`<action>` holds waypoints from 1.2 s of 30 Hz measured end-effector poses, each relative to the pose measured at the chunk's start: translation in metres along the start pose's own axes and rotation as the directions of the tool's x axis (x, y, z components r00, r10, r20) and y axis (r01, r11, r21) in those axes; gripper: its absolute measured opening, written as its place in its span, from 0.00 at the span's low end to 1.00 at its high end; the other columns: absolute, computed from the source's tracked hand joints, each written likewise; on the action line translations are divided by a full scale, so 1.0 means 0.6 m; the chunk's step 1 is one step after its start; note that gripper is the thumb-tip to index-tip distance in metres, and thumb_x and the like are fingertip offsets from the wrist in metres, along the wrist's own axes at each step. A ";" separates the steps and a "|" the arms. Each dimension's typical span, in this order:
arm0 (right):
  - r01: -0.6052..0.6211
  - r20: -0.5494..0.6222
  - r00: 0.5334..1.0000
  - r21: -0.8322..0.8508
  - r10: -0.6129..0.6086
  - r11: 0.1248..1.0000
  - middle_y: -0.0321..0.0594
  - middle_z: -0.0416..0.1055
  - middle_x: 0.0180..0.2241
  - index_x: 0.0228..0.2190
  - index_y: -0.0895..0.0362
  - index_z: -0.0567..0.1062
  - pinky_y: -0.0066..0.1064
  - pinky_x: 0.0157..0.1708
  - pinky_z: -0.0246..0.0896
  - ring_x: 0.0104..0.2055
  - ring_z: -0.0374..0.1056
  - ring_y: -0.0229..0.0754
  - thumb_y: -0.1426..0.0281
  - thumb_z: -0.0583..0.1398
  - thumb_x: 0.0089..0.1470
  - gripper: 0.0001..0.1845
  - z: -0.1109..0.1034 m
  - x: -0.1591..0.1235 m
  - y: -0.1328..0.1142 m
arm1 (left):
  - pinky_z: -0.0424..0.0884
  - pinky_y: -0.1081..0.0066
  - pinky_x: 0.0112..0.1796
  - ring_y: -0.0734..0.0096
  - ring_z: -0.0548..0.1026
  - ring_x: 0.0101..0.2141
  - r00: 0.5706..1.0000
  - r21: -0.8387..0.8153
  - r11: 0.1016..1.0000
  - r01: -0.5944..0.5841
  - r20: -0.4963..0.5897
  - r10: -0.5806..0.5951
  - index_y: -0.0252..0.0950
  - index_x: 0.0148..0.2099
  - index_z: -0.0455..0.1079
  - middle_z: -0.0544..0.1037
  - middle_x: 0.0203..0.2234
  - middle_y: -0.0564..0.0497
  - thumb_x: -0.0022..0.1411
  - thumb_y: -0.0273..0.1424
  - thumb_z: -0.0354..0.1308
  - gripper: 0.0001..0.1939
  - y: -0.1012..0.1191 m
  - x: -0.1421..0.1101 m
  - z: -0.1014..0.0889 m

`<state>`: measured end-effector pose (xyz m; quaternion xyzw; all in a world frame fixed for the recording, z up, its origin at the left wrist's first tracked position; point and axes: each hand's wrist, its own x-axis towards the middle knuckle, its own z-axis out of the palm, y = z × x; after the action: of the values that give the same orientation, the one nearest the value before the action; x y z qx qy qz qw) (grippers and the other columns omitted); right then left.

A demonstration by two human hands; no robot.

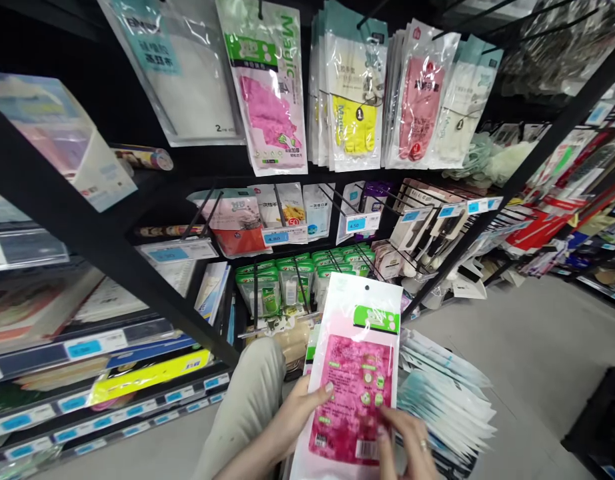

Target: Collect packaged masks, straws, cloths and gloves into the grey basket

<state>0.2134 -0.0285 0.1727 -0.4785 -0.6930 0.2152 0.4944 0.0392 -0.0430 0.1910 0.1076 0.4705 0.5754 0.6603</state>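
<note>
A flat plastic pack of pink gloves, back side with printed text and barcode facing me, is tilted up in front of my knee. My left hand is closed on its left edge, thumb across the front. Part of another green-and-pink pack shows behind it. My right hand, with a ring on one finger, has its fingers bent on the pack's lower right side. Just right of the pack lies a pile of white and teal packs. A similar pink glove pack hangs on the rack above.
Glove packs with yellow and red prints hang on upper hooks. Lower hooks bear green packs and price tags. A black slanted post stands left, beside shelves of goods. Grey floor lies right, near a dark crate.
</note>
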 end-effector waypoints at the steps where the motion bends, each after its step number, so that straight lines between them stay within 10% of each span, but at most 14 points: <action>1: -0.119 -0.025 0.993 -0.015 0.119 0.993 0.45 0.72 0.37 0.40 0.52 0.73 0.39 0.39 0.62 0.39 0.67 0.50 0.64 0.58 0.53 0.12 -0.010 0.009 0.008 | 0.68 0.55 0.46 0.51 0.78 0.38 1.000 -0.002 1.000 0.008 -0.007 -0.008 0.33 0.38 0.71 0.81 0.32 0.45 0.37 0.41 0.72 0.26 0.003 0.000 0.000; 5: -0.504 0.138 0.863 0.186 0.486 0.843 0.47 0.71 0.44 0.44 0.53 0.69 0.35 0.38 0.66 0.43 0.69 0.50 0.52 0.56 0.52 0.23 -0.028 0.030 0.033 | 0.66 0.55 0.50 0.51 0.77 0.41 1.000 0.021 1.000 0.018 -0.001 -0.018 0.34 0.38 0.71 0.81 0.34 0.45 0.39 0.41 0.72 0.25 0.005 0.002 0.000; 10: -0.624 0.342 0.780 0.374 0.524 0.686 0.43 0.74 0.40 0.38 0.53 0.72 0.34 0.39 0.68 0.42 0.71 0.50 0.50 0.60 0.48 0.22 -0.018 0.018 0.046 | 0.65 0.53 0.50 0.49 0.76 0.44 0.999 0.053 0.998 0.032 -0.013 -0.032 0.34 0.38 0.72 0.81 0.36 0.44 0.37 0.41 0.72 0.26 0.000 0.005 0.004; 24: -0.612 0.340 0.787 0.333 0.514 0.717 0.44 0.75 0.39 0.35 0.53 0.74 0.31 0.34 0.70 0.40 0.72 0.49 0.50 0.61 0.46 0.21 -0.035 0.028 0.059 | 0.66 0.54 0.49 0.49 0.77 0.42 0.996 0.083 0.995 0.049 0.070 -0.054 0.33 0.41 0.73 0.81 0.37 0.43 0.38 0.41 0.72 0.28 0.004 0.004 0.009; 31: -0.597 0.577 0.747 0.365 0.330 0.715 0.48 0.77 0.37 0.38 0.56 0.75 0.41 0.34 0.71 0.36 0.74 0.52 0.57 0.69 0.37 0.25 -0.088 0.167 0.074 | 0.67 0.58 0.47 0.51 0.75 0.43 0.918 0.364 0.917 -0.165 0.396 0.008 0.32 0.46 0.74 0.80 0.39 0.44 0.50 0.45 0.64 0.25 0.016 0.017 0.032; 36: -0.427 0.379 0.879 0.353 0.290 0.833 0.45 0.78 0.31 0.30 0.58 0.77 0.39 0.35 0.70 0.33 0.74 0.49 0.62 0.69 0.35 0.18 -0.093 0.265 0.106 | 0.66 0.61 0.48 0.56 0.73 0.46 0.927 0.499 0.783 -0.372 0.246 0.283 0.37 0.54 0.67 0.78 0.44 0.44 0.55 0.36 0.60 0.24 0.031 0.066 0.006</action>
<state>0.2832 0.1296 0.2231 -0.4415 -0.5942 0.5235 0.4218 0.0257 -0.0017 0.1859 0.4134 0.5327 0.5161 0.5282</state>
